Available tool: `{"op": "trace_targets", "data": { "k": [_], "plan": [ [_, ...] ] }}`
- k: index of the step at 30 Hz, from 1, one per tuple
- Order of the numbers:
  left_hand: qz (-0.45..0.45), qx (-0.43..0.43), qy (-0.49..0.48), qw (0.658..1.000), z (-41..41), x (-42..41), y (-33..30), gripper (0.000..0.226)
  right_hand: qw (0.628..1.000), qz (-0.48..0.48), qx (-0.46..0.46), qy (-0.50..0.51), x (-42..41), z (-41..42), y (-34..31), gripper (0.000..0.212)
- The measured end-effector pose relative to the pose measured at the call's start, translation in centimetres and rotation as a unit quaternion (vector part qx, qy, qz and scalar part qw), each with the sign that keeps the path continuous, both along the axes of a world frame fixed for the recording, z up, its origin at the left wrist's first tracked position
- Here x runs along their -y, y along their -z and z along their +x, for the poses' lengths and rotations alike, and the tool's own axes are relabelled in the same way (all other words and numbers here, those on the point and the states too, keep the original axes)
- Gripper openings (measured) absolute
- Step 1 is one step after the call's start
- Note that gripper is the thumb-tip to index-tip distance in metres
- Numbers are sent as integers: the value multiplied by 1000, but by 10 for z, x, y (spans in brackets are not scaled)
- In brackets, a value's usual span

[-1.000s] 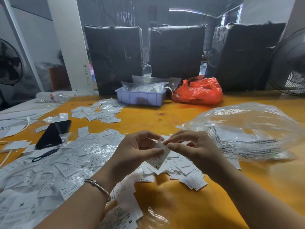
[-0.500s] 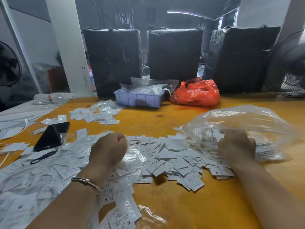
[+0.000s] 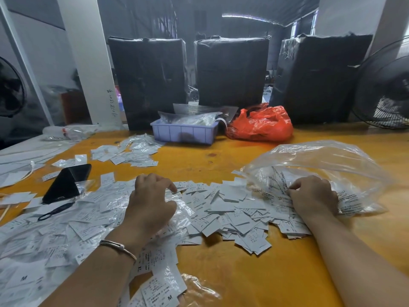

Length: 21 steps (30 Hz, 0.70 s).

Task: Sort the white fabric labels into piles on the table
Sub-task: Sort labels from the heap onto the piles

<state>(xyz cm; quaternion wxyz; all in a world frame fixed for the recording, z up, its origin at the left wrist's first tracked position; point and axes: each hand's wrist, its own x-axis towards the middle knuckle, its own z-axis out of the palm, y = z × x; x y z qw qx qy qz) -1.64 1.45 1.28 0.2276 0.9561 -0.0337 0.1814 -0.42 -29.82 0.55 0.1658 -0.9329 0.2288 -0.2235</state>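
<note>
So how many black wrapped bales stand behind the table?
3, in a row along the far edge: left bale behind the lilac tray, middle bale, right bale behind the red bag. Others may be hidden behind them.

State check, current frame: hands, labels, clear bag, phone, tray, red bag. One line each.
left hand: fingers curled, resting on labels, grip unclear
right hand: pinching labels at the clear bag's mouth
labels: loose, spread in heaps on the table
clear bag: open, puffed, lying on its side
phone: screen dark, propped at a tilt
tray: holds plastic packets
red bag: crumpled, slumped
</note>
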Motion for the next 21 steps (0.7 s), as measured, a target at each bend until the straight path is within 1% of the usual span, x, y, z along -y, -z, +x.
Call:
{"op": "trace_targets", "data": {
  "k": [3, 9, 11, 12, 13, 14, 17, 19, 20, 21],
  "plan": [
    [-21, 31, 13, 999, 0, 3, -1, 24, 999, 9, 32, 3, 2, 1, 2, 11],
    [-39, 63, 81, 994, -2, 9, -1, 23, 980, 71, 185, -3, -5, 2, -4, 14],
    [-49, 65, 111, 991, -4, 12, -2, 24, 963, 126, 233, -48, -11, 0, -9, 11],
    [-53, 65, 128, 988, -5, 13, -2, 26, 953, 171, 235, -89, -18, -3, -11, 14],
    [-55, 64, 146, 986, -5, 15, -2, 28, 940, 222, 220, -136, -27, -8, -13, 20],
    [-58, 60, 165, 983, -6, 15, -2, 32, 922, 276, 193, -189, -37, -13, -15, 22],
    [-82, 20, 239, 967, -8, 16, -3, 59, 850, 405, 65, -331, -67, -26, -21, 13],
    [-111, -17, 280, 953, -10, 17, -4, 77, 796, 455, -22, -398, -79, -31, -20, 10],
    [-125, -30, 290, 948, -11, 18, -4, 82, 777, 467, -51, -419, -83, -33, -19, 7],
    [-134, -35, 294, 946, -12, 20, -4, 81, 766, 471, -68, -432, -85, -34, -18, 4]
  ]
}}
